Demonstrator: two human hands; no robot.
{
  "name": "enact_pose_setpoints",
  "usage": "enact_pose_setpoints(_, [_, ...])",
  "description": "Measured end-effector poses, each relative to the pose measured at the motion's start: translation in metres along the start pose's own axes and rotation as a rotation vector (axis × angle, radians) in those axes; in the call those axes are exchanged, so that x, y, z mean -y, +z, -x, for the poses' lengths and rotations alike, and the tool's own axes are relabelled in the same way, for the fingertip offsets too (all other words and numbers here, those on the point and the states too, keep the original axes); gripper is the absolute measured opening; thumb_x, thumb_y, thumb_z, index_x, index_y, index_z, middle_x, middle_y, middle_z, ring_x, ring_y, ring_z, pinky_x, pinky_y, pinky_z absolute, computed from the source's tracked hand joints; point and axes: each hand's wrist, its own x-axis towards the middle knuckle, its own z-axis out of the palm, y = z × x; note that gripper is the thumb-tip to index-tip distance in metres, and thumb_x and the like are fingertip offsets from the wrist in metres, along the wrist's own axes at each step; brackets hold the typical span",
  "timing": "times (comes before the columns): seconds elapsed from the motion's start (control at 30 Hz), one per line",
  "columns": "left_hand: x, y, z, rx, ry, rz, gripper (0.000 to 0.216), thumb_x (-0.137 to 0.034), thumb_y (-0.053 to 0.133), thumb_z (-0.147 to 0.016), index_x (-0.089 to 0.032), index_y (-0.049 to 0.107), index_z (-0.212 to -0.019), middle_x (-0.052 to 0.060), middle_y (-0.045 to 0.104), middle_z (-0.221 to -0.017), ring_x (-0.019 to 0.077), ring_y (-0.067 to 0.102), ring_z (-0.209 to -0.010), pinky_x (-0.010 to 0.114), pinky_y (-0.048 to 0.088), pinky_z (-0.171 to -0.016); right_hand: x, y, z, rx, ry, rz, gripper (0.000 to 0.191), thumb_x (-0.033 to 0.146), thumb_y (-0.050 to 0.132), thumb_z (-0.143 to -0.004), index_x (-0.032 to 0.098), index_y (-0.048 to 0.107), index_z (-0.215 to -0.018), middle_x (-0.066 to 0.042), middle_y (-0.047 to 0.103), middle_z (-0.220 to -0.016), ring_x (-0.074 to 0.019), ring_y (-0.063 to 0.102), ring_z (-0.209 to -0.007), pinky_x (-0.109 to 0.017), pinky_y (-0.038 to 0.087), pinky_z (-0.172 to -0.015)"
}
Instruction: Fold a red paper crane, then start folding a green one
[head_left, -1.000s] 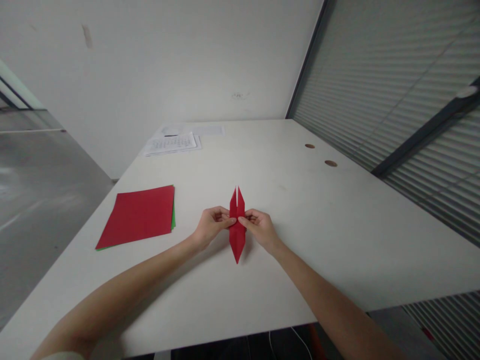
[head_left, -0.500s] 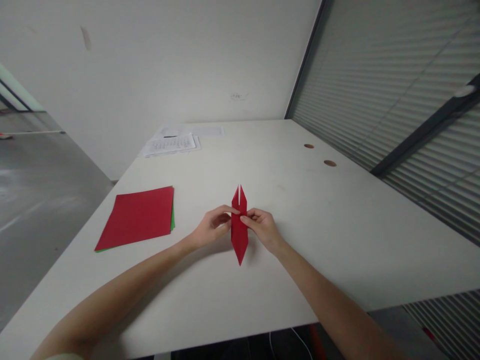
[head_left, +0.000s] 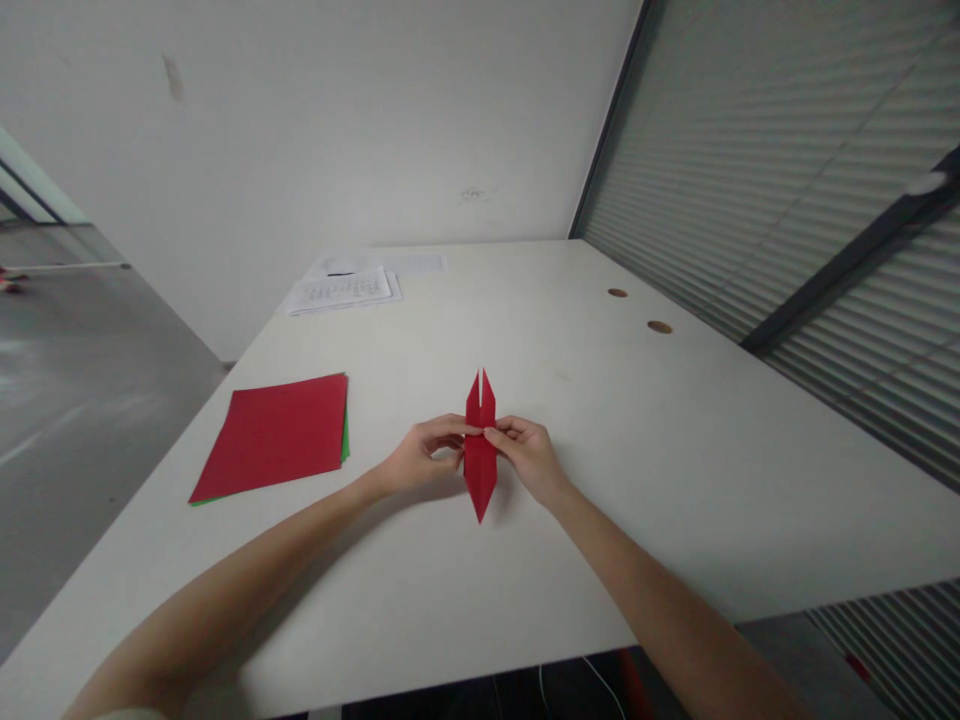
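A narrow piece of folded red paper (head_left: 480, 475) is held between my two hands over the table. Its far end splits into two points, and its near end tapers to one. My left hand (head_left: 429, 455) grips its left edge, with a finger lying across the middle. From the right, my right hand (head_left: 529, 452) pinches it with the thumb on top. The fingers behind the paper are hidden. To the left lies a stack of red sheets (head_left: 277, 435), with green paper showing at its edge.
The white table (head_left: 600, 480) reaches back to a wall. Printed papers (head_left: 341, 288) with a dark pen-like thing lie at the far left. Two round holes (head_left: 660, 327) are cut near the right edge, beside the window blinds (head_left: 750, 200).
The near point of the folded paper has lifted or shifted slightly away from me. My left finger now lies a little lower across the paper. Both hands keep their hold.
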Motion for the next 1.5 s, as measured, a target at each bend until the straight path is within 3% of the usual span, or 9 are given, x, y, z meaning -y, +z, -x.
enact_pose_setpoints(0.23, [0.005, 0.002, -0.003, -0.212, -0.067, 0.032, 0.026, -0.029, 0.075, -0.073, -0.019, 0.075, -0.097, 0.011, 0.07, -0.105, 0.0199, 0.067, -0.091, 0.033, 0.055, -0.084, 0.006, 0.002, 0.004, 0.026, -0.164, 0.076, 0.04, 0.047, 0.067, -0.077, 0.023, 0.06, -0.108, 0.0, 0.07, -0.073, -0.0153, 0.065, -0.067, -0.031, 0.054, -0.068])
enact_pose_setpoints(0.37, [0.003, 0.004, -0.003, -0.304, -0.109, 0.124, 0.029, -0.036, 0.077, -0.071, -0.019, 0.075, -0.094, 0.01, 0.072, -0.101, 0.019, 0.068, -0.087, 0.032, 0.055, -0.081, 0.007, 0.002, 0.005, 0.1, -0.25, 0.133, 0.026, 0.043, 0.068, -0.076, 0.023, 0.067, -0.093, -0.004, 0.07, -0.088, -0.0175, 0.065, -0.082, -0.031, 0.053, -0.075])
enact_pose_setpoints(0.63, [0.0, 0.004, -0.003, -0.222, -0.039, 0.064, 0.027, -0.034, 0.08, -0.067, -0.019, 0.077, -0.09, 0.01, 0.072, -0.097, 0.0192, 0.068, -0.085, 0.032, 0.056, -0.08, 0.012, -0.006, 0.005, 0.166, -0.36, 0.217, 0.015, 0.034, 0.066, -0.079, 0.024, 0.074, -0.085, -0.006, 0.067, -0.086, -0.0178, 0.062, -0.081, -0.033, 0.051, -0.074])
enact_pose_setpoints(1.03, [-0.006, 0.0, -0.005, -0.184, -0.033, 0.035, 0.023, -0.034, 0.078, -0.07, -0.021, 0.077, -0.089, 0.011, 0.072, -0.104, 0.0227, 0.068, -0.093, 0.036, 0.056, -0.086, 0.007, -0.011, 0.003, 0.277, -0.344, 0.158, 0.022, 0.032, 0.071, -0.076, 0.026, 0.075, -0.097, -0.006, 0.065, -0.093, -0.0181, 0.062, -0.089, -0.033, 0.053, -0.08])
enact_pose_setpoints(1.2, [-0.008, 0.0, -0.006, -0.151, -0.03, -0.037, 0.021, -0.033, 0.076, -0.073, -0.021, 0.077, -0.09, 0.01, 0.072, -0.104, 0.0229, 0.068, -0.095, 0.034, 0.054, -0.086, 0.008, -0.011, 0.003, 0.218, -0.369, 0.198, 0.016, 0.032, 0.071, -0.077, 0.027, 0.076, -0.092, -0.006, 0.067, -0.088, -0.0176, 0.063, -0.084, -0.032, 0.053, -0.075])
enact_pose_setpoints(1.3, [-0.006, 0.002, -0.004, -0.168, -0.031, -0.088, 0.016, -0.033, 0.071, -0.077, -0.022, 0.077, -0.087, 0.008, 0.073, -0.094, 0.0201, 0.068, -0.085, 0.03, 0.055, -0.077, 0.009, -0.009, 0.003, 0.182, -0.365, 0.195, 0.013, 0.035, 0.07, -0.078, 0.027, 0.076, -0.087, -0.005, 0.068, -0.084, -0.0176, 0.063, -0.078, -0.032, 0.052, -0.07])
enact_pose_setpoints(1.5, [-0.004, 0.008, -0.003, -0.183, -0.083, -0.12, 0.021, -0.036, 0.067, -0.081, -0.018, 0.076, -0.081, 0.008, 0.073, -0.088, 0.0193, 0.066, -0.081, 0.03, 0.053, -0.074, 0.005, 0.002, 0.006, 0.041, -0.344, 0.206, 0.018, 0.04, 0.07, -0.076, 0.022, 0.072, -0.075, -0.004, 0.068, -0.077, -0.0173, 0.062, -0.074, -0.031, 0.051, -0.068])
